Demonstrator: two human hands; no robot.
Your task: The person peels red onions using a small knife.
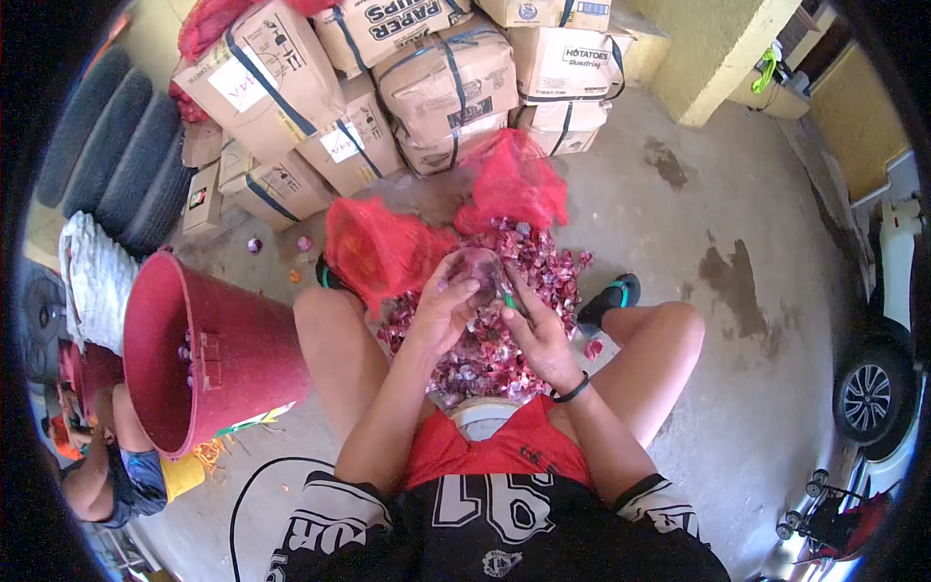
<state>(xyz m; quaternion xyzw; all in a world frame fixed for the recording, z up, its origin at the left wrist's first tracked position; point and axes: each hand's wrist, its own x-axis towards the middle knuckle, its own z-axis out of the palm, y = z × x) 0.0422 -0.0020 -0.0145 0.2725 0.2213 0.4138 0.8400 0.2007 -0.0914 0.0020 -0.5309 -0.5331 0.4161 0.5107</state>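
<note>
In front of my knees, my left hand (448,308) is closed around a purple-red onion (473,272). My right hand (543,341) grips a small knife with a green handle (509,300), held against the onion's right side; its blade is hard to make out. Beneath both hands spreads a heap of onion skins (558,276) on the floor between my feet. Two red mesh bags, one on the left (373,247) and one farther back (514,179), lie at the heap's far edge.
Left of my knee stands a large red bucket (247,335) with some onions inside. Strapped cardboard boxes (446,82) are stacked behind the bags, beside several tyres (116,136). Another person (116,466) sits at far left. A car wheel (870,396) shows at right.
</note>
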